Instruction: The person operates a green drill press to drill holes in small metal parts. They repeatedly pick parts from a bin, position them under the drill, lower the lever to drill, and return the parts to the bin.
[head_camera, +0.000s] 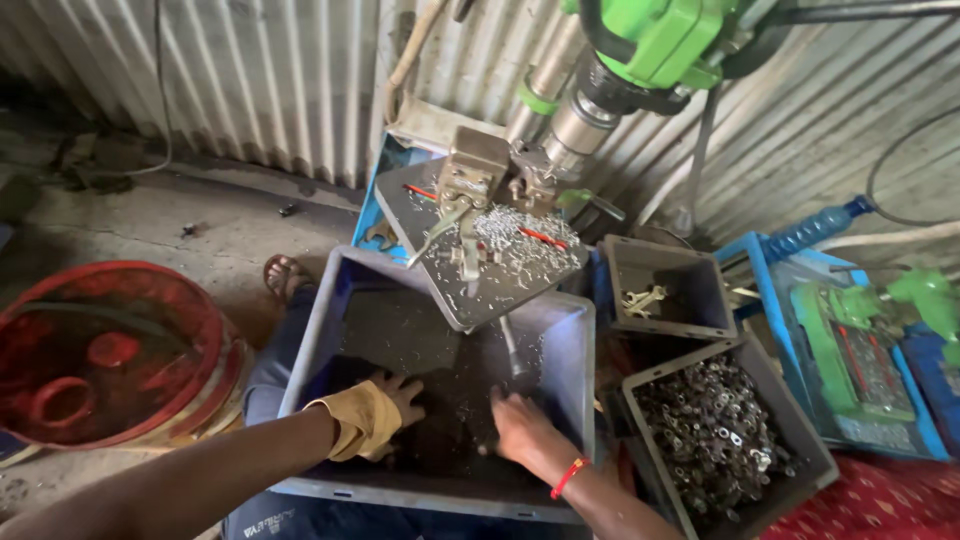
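Down inside the grey plastic bin (330, 330), I see my cloth-wrapped left hand (385, 410) palm-down, fingers spread on dark grit; my right hand (520, 425) grips a dull metal rod (510, 350).

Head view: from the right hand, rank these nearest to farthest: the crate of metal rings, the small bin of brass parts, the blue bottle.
From the right hand:
1. Crate of metal rings, just to its right.
2. Small bin of brass parts, above and to the right.
3. Blue bottle, far upper right by the wall.
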